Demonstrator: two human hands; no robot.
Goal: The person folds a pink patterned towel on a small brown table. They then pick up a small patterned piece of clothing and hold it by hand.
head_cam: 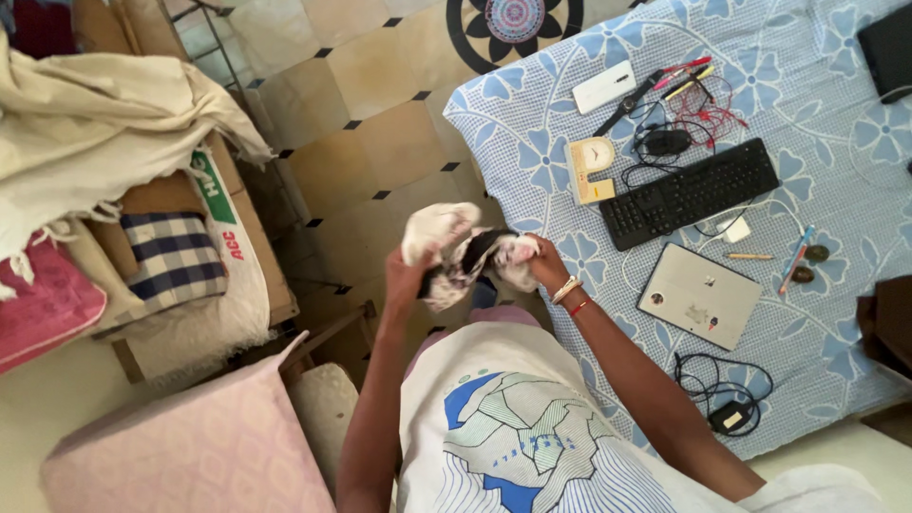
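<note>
A crumpled white and black cloth (456, 249) is held up in front of me with both hands. My left hand (407, 274) grips its left end, where a pale bunch of fabric sticks up. My right hand (543, 264), with bangles on the wrist, grips the right end. The cloth hangs above the tiled floor, just off the left edge of a bed with a blue flowered sheet (532, 142).
On the bed lie a black keyboard (689, 193), a grey tablet (700, 295), a white phone (604, 87), a small dial gauge (591, 168), pens, cables and a black charger (730, 415). To the left are stacked fabrics (104, 123), a checked cushion (173, 258) and a pink cushion (180, 451).
</note>
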